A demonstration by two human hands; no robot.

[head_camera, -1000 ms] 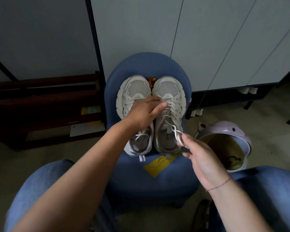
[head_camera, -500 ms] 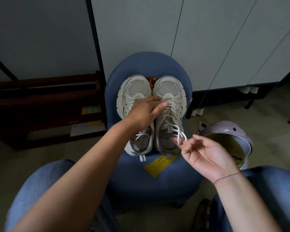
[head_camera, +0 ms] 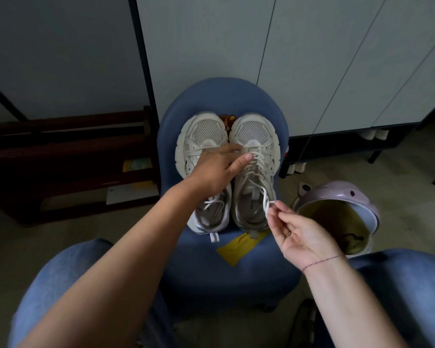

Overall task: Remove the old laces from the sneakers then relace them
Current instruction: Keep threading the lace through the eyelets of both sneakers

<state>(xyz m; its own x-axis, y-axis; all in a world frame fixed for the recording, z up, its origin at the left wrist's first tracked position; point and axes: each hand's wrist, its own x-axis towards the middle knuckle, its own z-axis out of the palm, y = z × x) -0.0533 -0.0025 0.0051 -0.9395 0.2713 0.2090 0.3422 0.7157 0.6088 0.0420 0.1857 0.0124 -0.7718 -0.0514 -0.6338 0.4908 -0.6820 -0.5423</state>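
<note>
Two off-white sneakers stand side by side, toes pointing away from the person, on the padded seat of a rounded blue fabric chair. Each upper combines open mesh at the toe with smooth overlays above a thick ridged sole. The left hand rests flat on the laced section of the left sneaker, covering it, with fingers straight. Its thumb tip touches the lacing of the right sneaker. The right hand pinches a loop of white lace between thumb and forefinger, just beside the right sneaker's collar; its other fingers curl inward. The lace ends cannot be traced. A yellow sheet lies partly under the right heel. A small brown object between the toes is mostly hidden. To the right, a rounded lilac bin holds a yellowish liner; its dark contents are unclear, and a denim knee cuts off its near edge
</note>
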